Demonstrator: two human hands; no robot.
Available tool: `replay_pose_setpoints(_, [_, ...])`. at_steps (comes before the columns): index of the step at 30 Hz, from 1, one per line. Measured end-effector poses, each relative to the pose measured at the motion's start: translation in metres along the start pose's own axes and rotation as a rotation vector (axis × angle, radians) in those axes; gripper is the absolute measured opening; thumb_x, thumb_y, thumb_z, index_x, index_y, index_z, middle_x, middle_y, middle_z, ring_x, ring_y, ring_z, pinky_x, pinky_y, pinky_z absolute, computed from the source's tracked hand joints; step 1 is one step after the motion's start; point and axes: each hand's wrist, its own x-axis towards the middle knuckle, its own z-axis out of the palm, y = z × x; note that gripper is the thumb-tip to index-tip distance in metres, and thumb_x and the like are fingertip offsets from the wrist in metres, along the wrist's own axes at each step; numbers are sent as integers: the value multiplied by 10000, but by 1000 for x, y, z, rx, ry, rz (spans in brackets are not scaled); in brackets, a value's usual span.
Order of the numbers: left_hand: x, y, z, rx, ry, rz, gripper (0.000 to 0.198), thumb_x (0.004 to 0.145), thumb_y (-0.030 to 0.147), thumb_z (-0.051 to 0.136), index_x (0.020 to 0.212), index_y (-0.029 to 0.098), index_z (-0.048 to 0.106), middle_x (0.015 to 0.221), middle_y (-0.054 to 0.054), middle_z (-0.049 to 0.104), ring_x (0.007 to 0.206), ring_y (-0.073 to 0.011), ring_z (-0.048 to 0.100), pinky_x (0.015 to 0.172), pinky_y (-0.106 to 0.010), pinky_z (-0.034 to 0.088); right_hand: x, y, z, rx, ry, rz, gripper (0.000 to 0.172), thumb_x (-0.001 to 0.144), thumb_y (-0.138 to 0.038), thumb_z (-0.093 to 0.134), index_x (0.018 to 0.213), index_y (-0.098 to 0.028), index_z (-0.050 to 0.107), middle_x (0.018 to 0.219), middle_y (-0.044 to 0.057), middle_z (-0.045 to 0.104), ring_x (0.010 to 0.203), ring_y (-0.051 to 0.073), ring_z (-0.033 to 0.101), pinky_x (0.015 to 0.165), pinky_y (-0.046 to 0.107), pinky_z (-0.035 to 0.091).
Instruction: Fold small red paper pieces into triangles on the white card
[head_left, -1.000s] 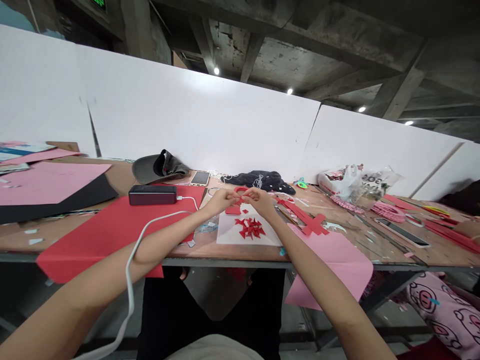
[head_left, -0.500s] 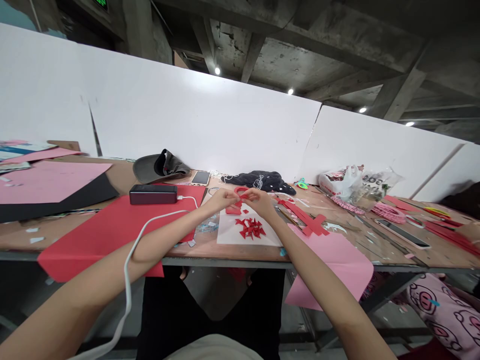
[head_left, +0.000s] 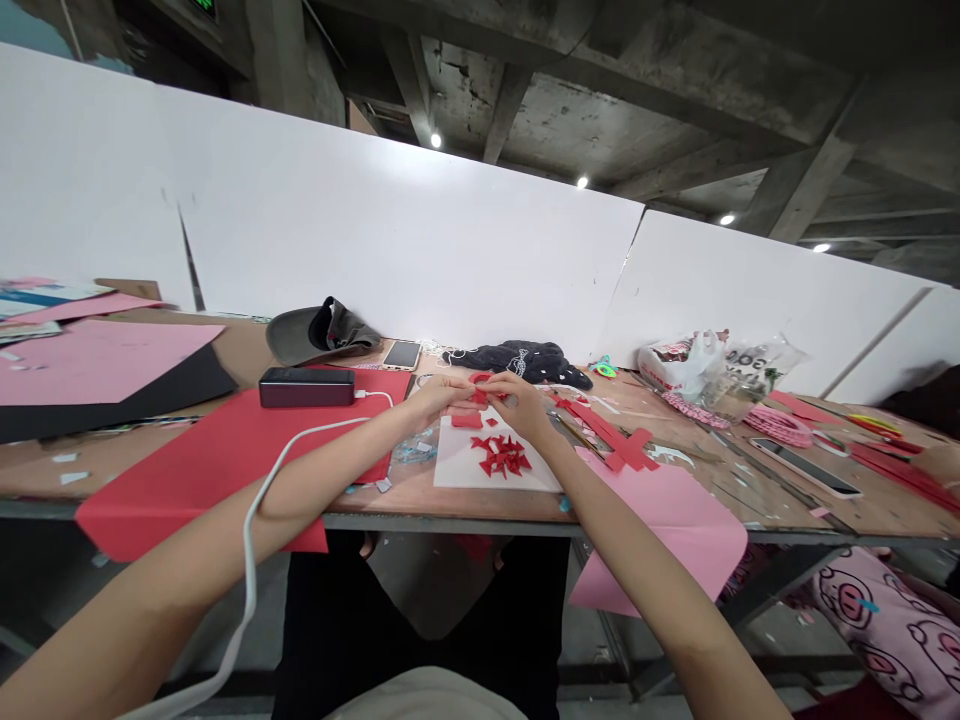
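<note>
Between my two hands, above the back of a white board (head_left: 459, 470), is a looped piece of red paper (head_left: 480, 379). My left hand (head_left: 444, 396) pinches it from the left, fingers closed. From the right, my right hand (head_left: 519, 402) grips it with thumb and fingers bent together. Just in front of the hands a heap of small folded red paper pieces (head_left: 504, 457) lies on the board. A flat red paper piece (head_left: 466, 421) rests at the board's back edge, beneath my fingers. Red paper strips (head_left: 607, 435) lie crossed to the right.
A black power bank (head_left: 307, 388) with a white cable (head_left: 259, 500) sits on red paper (head_left: 217, 470) at left; the cable crosses my left forearm. Pink paper (head_left: 667, 520) overhangs the table edge. Behind are a cap (head_left: 315, 335), a phone (head_left: 402, 355) and dark cloth (head_left: 521, 362).
My left fingers have shifted slightly right, closer to my right hand, around the red paper loop. Another person's hand has appeared at the far right edge, over red strips.
</note>
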Motion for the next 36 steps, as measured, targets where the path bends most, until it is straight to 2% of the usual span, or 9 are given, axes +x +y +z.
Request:
replay_pose_setpoints(6, [-1, 1, 0, 34, -28, 49, 329, 620, 269, 769, 895, 109, 688, 950, -122, 709, 936, -246, 657, 898, -342, 492, 0, 3, 1, -1, 14, -18, 217, 840, -178, 490, 927, -222, 684, 944, 63, 620, 883, 171, 585, 748, 303, 493])
replay_pose_setpoints(10, [0, -1, 4, 198, 17, 161, 365, 559, 221, 784, 887, 120, 659, 753, -68, 720, 804, -252, 683, 768, -362, 530, 1, 1, 1, 69, 31, 105, 236, 862, -202, 447, 923, -204, 675, 947, 70, 639, 888, 171, 598, 741, 294, 498])
replay_pose_setpoints(13, [1, -3, 8, 277, 36, 235, 436, 564, 186, 765, 964, 136, 598, 641, -24, 694, 731, -251, 687, 655, -336, 531, 0, 1, 3, 134, -23, 226, 180, 832, -251, 517, 920, -192, 662, 924, 66, 664, 837, 173, 622, 740, 300, 506])
replay_pose_setpoints(16, [2, -5, 8, 327, 16, 256, 476, 579, 180, 750, 1013, 134, 560, 637, -23, 690, 734, -253, 687, 627, -316, 520, 0, 3, 4, 167, -86, 273, 133, 788, -275, 577, 843, -179, 651, 821, 47, 662, 740, 165, 624, 705, 298, 508])
replay_pose_setpoints(22, [3, -7, 5, 410, -38, 292, 522, 588, 214, 750, 1067, 129, 559, 678, -52, 701, 730, -260, 687, 584, -290, 507, -1, 9, 7, 149, -106, 282, 99, 769, -246, 560, 714, -173, 597, 706, 12, 612, 633, 135, 564, 607, 262, 463])
replay_pose_setpoints(27, [4, -6, 4, 367, -114, 329, 577, 596, 217, 757, 1131, 125, 562, 700, -65, 708, 725, -250, 692, 610, -291, 514, -1, 5, 8, 166, -94, 275, 106, 776, -221, 528, 680, -178, 540, 614, -15, 549, 556, 116, 508, 554, 247, 431])
replay_pose_setpoints(30, [7, -7, 1, 302, -47, 264, 481, 565, 238, 782, 1007, 115, 639, 705, -79, 715, 770, -265, 690, 677, -330, 530, 0, -1, 7, 134, 10, 249, 53, 770, -227, 564, 799, -186, 580, 747, 14, 594, 668, 139, 562, 642, 272, 467])
replay_pose_setpoints(32, [7, -8, -2, 231, -9, 189, 419, 552, 265, 796, 919, 105, 675, 750, -99, 722, 832, -277, 680, 756, -361, 529, 1, -4, 5, 65, 78, 191, 122, 752, -213, 598, 873, -197, 596, 870, 39, 604, 748, 153, 575, 703, 292, 476])
replay_pose_setpoints(36, [3, -10, -4, 65, -44, 113, 394, 587, 310, 792, 911, 107, 697, 915, -121, 716, 928, -257, 657, 890, -368, 491, 1, -5, 3, -7, 25, 83, 33, 775, -209, 592, 781, -201, 623, 861, 48, 620, 813, 176, 579, 737, 312, 472])
